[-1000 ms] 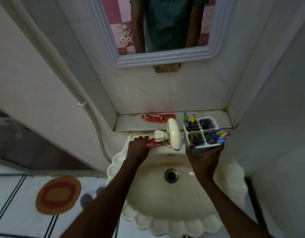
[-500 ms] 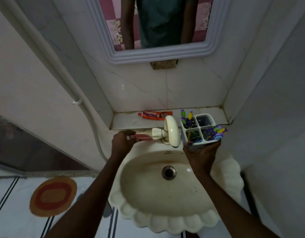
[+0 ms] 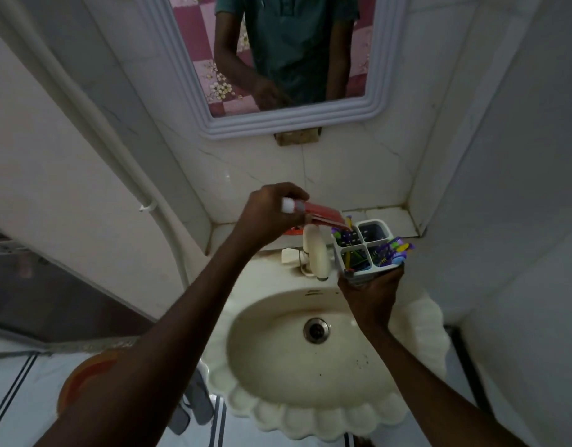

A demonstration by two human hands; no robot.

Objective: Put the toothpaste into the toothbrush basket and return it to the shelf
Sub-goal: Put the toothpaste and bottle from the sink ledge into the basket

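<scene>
left hand (image 3: 271, 214) partly hides toothpaste (image 3: 323, 214)

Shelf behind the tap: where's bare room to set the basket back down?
Shelf: its right end, between the basket and the corner wall, looks bare. The strip under the left hand and toothpaste is hidden; something red lies there. Crowded around the tap. The right hand holds the basket.

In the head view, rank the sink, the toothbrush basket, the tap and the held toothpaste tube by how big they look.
1. Sink, by far.
2. Toothbrush basket, held in the right hand.
3. Tap and toothpaste tube, in the left hand, look about alike; the tube is partly hidden.
</scene>
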